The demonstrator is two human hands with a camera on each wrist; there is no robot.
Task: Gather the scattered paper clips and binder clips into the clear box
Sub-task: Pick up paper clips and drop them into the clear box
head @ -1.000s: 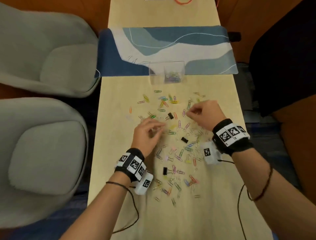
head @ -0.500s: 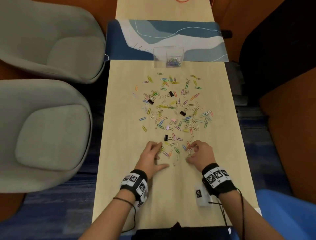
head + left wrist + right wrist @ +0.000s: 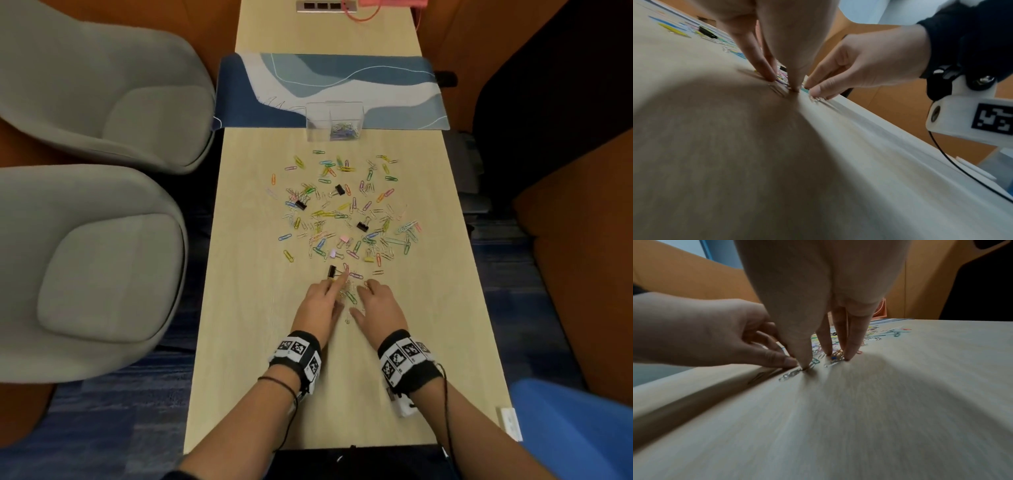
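Near the table's front edge, left hand [image 3: 320,301] and right hand [image 3: 376,303], fingers extended, press fingertips onto small coloured wire paper clips [image 3: 349,296]; best rake them together, then carry to the clear plastic box [image 3: 317,126] far ahead

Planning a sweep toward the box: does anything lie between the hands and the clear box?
Only more clips. Scattered paper clips and binder clips cover the table between both hands and the clear box; nothing else blocks it.

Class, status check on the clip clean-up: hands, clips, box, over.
Left hand and right hand fingertips down on the nearest paper clips. Most clips loose on the table. Clear box far side, few clips inside. Nothing blocking.
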